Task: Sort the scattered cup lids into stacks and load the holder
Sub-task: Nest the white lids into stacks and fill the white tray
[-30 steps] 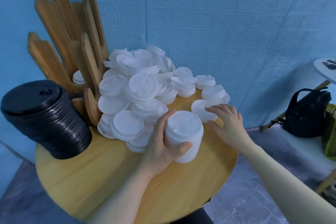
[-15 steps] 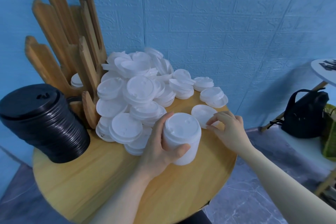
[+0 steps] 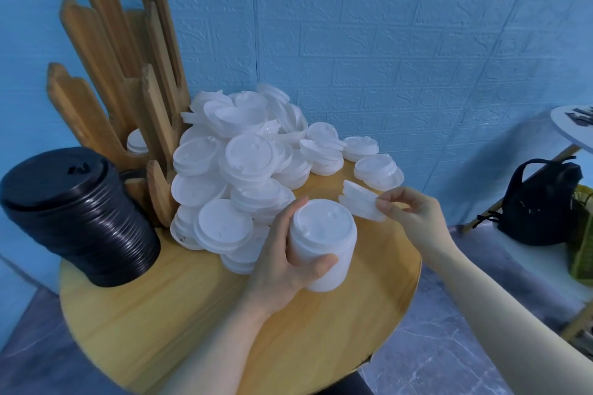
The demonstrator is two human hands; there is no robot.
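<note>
The round table (image 3: 160, 314) carries a wooden holder (image 3: 106, 80) at the far left, with a black stack (image 3: 80, 218) leaning in front of it. A loose white pile (image 3: 244, 170) fills the middle, just right of the holder. Near that, the left hand (image 3: 282, 253) wraps a white stack (image 3: 321, 244) with curled fingers and thumb. The right hand (image 3: 414, 218) pinches a lid or two (image 3: 362, 202) by the edge, tilted, just right of the stack. Risks as I judge them: the tilted lids could seat crooked and jam, a thin edge pinch could slip, and an elbow could nudge the leaning black stack over.
</note>
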